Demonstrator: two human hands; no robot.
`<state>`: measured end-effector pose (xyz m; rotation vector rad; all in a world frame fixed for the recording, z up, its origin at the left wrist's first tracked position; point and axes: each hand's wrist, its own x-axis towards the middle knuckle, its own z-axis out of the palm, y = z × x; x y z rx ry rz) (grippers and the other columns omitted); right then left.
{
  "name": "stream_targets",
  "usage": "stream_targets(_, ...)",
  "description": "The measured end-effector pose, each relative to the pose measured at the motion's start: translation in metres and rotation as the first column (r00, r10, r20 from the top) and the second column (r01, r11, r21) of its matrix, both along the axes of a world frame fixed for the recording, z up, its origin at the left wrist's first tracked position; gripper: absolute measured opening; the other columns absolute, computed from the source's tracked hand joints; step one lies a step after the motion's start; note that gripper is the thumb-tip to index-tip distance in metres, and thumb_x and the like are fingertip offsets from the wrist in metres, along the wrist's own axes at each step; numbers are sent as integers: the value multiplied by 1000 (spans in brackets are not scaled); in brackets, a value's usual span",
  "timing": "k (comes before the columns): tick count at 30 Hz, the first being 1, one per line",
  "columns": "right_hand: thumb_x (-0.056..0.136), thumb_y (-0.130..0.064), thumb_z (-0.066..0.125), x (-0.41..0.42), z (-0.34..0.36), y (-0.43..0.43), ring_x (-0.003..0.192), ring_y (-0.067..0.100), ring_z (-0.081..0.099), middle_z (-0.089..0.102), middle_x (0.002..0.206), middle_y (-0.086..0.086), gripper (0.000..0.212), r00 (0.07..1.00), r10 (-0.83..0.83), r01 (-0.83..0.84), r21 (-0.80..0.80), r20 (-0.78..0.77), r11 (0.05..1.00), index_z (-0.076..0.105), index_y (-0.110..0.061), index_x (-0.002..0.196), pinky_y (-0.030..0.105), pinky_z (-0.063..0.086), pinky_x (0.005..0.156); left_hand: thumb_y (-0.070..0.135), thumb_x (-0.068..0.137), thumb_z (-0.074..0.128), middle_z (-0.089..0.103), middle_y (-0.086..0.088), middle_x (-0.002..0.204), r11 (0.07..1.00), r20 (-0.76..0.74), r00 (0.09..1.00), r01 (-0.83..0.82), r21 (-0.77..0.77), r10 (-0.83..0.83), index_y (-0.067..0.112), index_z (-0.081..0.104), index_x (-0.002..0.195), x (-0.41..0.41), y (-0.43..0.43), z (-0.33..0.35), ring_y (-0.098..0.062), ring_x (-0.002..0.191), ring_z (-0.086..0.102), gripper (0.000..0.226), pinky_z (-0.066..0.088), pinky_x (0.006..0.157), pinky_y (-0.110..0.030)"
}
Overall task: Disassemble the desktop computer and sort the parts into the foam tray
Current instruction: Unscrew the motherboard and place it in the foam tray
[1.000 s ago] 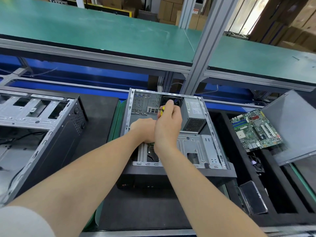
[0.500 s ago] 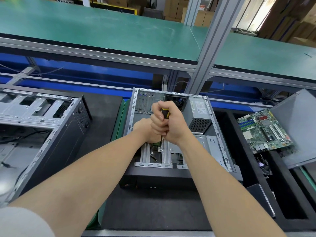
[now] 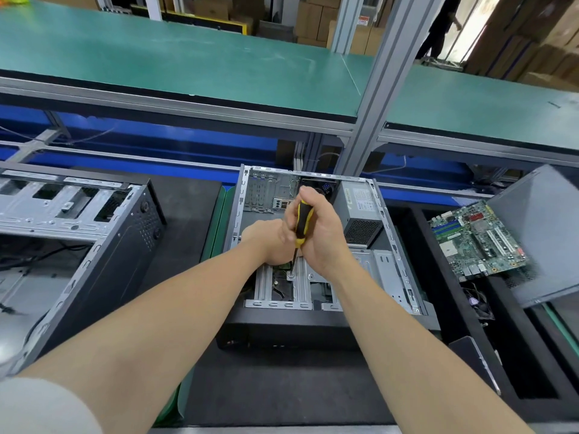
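An open desktop case [image 3: 388, 245] lies on its side in the middle of the bench. My right hand [image 3: 326, 236] grips a yellow and black screwdriver [image 3: 302, 222], held upright, with its tip on a screw [image 3: 291, 276] of the metal drive bracket [image 3: 316, 277]. My left hand [image 3: 266, 241] rests just left of the shaft, down on the bracket; its fingers are hidden. A grey power supply [image 3: 360, 211] sits in the case's far right corner. The black foam tray [image 3: 435, 277] stands at the right and holds a green motherboard [image 3: 477, 241].
A second open case [image 3: 78, 233] lies at the left. A grey side panel [image 3: 545, 233] leans over the tray's right side. A small fan [image 3: 477, 303] and a dark flat part [image 3: 476, 358] lie in tray slots. An aluminium post [image 3: 376, 104] rises behind the case.
My right hand turned on the screwdriver, so the handle now shows between fingers and palm. The view shifted slightly; the tip stays on the bracket screw.
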<state>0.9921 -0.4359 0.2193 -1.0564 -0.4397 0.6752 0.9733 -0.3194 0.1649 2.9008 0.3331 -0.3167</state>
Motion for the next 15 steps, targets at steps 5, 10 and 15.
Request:
stream_targets(5,104,-37,63,-24,6,2,68,22,68,70,75,9,38,913,-362,397,-214,186,893,70,-7,82,37,60,69,52,65,30,52,7,72,997,11,999,-41,-61,41,23,46,66,-4,-4,6,-25,71,55,33,45,69,-35)
stream_targets(10,107,-47,49,-46,5,22,65,15,51,57,63,-5,48,777,-611,627,-279,152,727,66,-19,72,37,44,71,38,79,47,60,4,85,996,-21,999,-36,-80,35,24,44,76,-2,-2,11,-29,89,63,15,48,73,-38)
stream_targets(15,104,-40,53,-36,3,23,52,13,37,42,52,-5,54,822,-565,567,-212,75,796,51,-20,54,30,31,56,35,83,48,56,6,78,998,9,1000,-20,-64,21,25,42,71,-2,-1,5,-27,82,61,17,46,69,-36)
